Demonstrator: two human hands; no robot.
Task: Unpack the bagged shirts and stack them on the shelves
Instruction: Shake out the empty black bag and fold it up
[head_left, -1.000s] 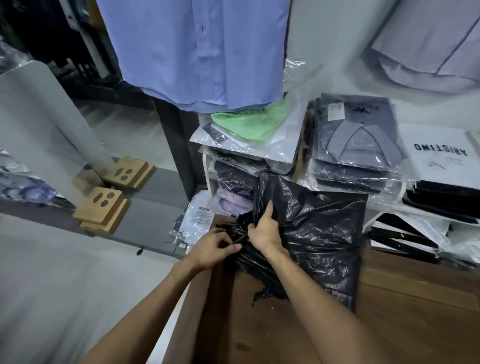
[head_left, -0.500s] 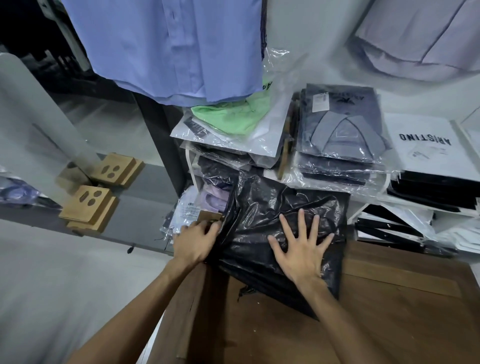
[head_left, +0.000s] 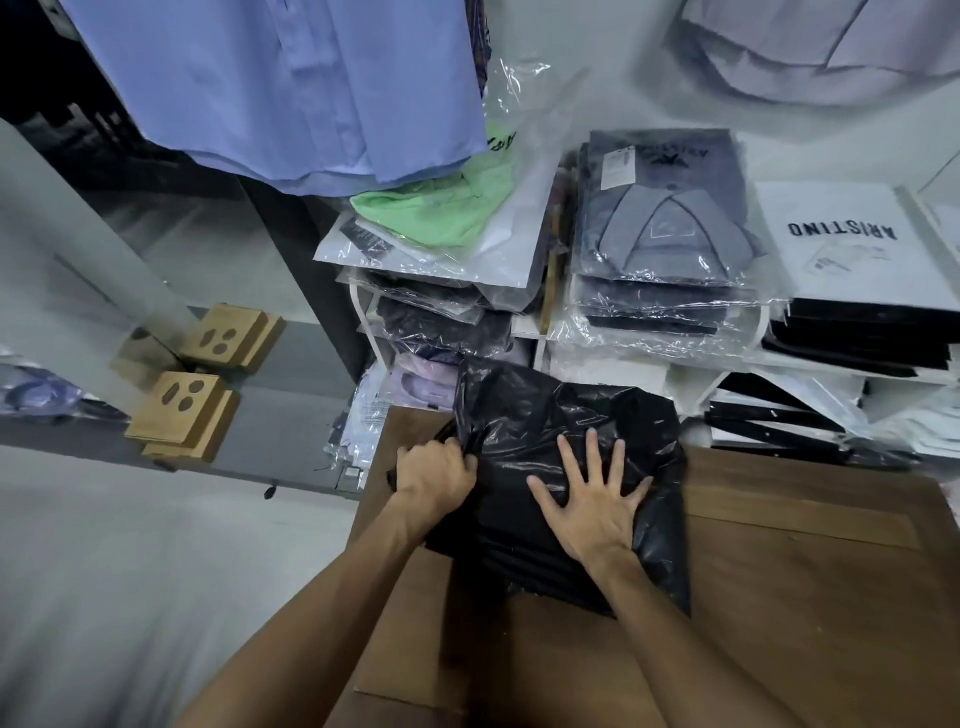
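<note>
A bulging black plastic bag (head_left: 566, 415) lies on the brown wooden counter (head_left: 805, 597) in front of the shelves. My left hand (head_left: 434, 475) grips the bag's bunched left edge. My right hand (head_left: 592, 506) presses flat on top of the bag with fingers spread. What is inside the bag is hidden. Behind it, white shelves (head_left: 537, 338) carry stacks of shirts in clear bags: a green shirt (head_left: 441, 213) on the left stack, a grey shirt (head_left: 670, 228) on the middle stack.
A white Aristino bag (head_left: 847, 244) tops flat black packs at the right. A blue shirt (head_left: 280, 88) hangs overhead at the left, a pale one (head_left: 831, 47) at the upper right. Two brown cardboard boxes (head_left: 182, 410) sit on a grey ledge at the left.
My right hand went from pinching the bag's left edge to lying flat on top of it. My left hand kept its grip at the left edge. The bag slid slightly nearer.
</note>
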